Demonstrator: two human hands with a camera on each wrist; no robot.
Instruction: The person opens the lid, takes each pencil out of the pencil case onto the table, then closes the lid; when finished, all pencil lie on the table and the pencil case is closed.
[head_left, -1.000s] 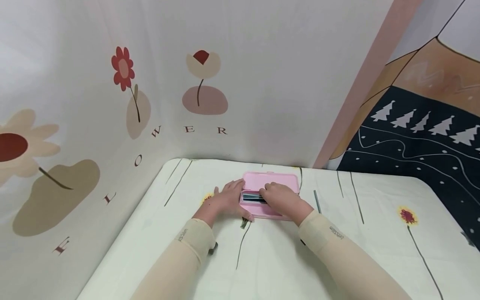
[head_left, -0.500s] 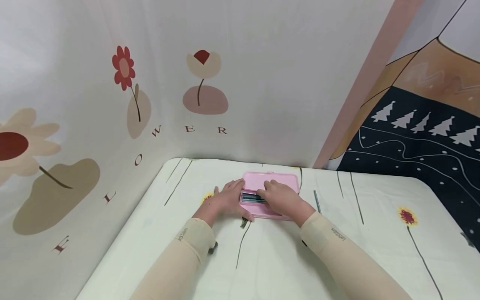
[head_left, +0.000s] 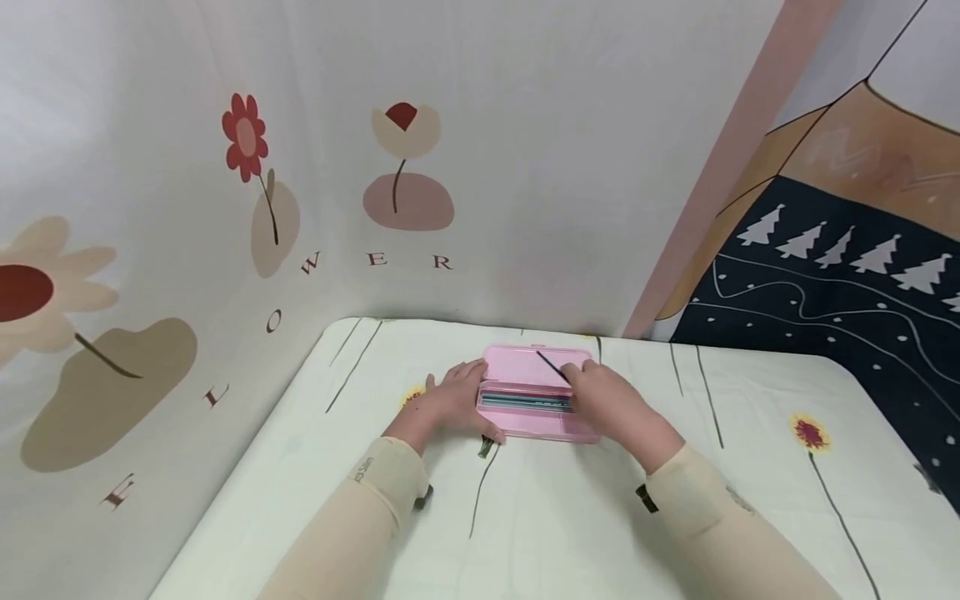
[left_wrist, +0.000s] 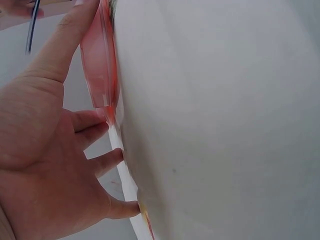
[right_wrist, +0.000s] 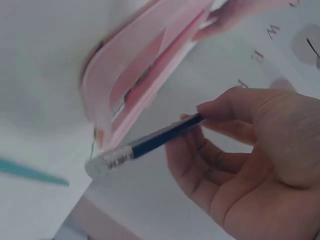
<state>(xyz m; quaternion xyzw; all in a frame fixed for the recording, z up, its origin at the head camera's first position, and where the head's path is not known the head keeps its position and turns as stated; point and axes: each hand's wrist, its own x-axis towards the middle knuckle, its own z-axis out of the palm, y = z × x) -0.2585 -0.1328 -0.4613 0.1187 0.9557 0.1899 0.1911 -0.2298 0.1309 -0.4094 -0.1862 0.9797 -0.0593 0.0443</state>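
Note:
A pink pencil case [head_left: 540,432] lies with its lid [head_left: 510,364] folded back on the flower-print cloth. Several dark and teal pencils [head_left: 521,402] lie side by side in its long compartment. My left hand [head_left: 452,402] rests at the case's left end, thumb at the front corner and fingers spread on the cloth and by the lid. Above the case's right part, my right hand [head_left: 611,402] pinches a dark blue pencil [right_wrist: 162,140] between thumb and fingers. Its metal ferrule and white eraser [right_wrist: 107,162] stick out in the right wrist view. The other end slants up over the lid in the head view.
A teal pencil [right_wrist: 35,172] shows on the cloth in the right wrist view. White fabric with flower prints [head_left: 405,167] stands behind the table, and a dark tree-print cloth [head_left: 840,292] hangs at the right. The table's left edge runs along the fabric.
My right hand has lifted a pencil out of the case and moved right with it, uncovering more of the pencils inside. The left hand stays at the case.

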